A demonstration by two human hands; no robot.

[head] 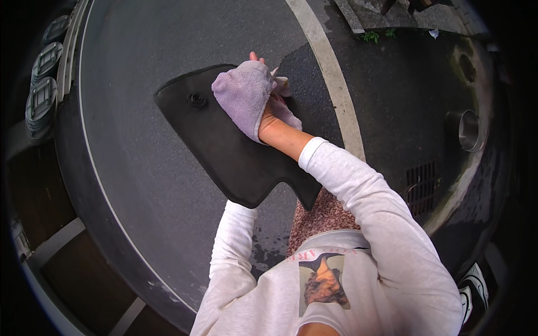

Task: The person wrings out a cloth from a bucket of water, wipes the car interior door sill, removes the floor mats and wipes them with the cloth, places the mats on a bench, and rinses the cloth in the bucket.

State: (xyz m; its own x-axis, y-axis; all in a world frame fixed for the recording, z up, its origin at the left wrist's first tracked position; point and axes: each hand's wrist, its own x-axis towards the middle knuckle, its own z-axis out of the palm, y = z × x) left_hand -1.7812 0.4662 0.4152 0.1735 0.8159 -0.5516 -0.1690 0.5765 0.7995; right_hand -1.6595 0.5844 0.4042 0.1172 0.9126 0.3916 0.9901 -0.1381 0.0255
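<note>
A black car floor mat (235, 138), with a notch in its lower edge and a round fastener hole (196, 99) near its upper left, is held up above the asphalt. My right hand (267, 115) lies against the mat's upper part, wrapped in a lilac terry cloth (246, 94). Its fingertips show past the cloth's top, and part of the cloth hangs beside the wrist. My left hand is hidden behind the mat; only the white sleeve (235, 235) leads up to the mat's lower edge.
A pale painted line (332, 80) crosses the asphalt beside a dark wet patch (304, 69). To the right are a metal drain grate (421, 185) and a round metal basin (468, 131). Oval metal-framed objects (44, 98) stand at the far left. Stone slabs (441, 19) lie at the top right.
</note>
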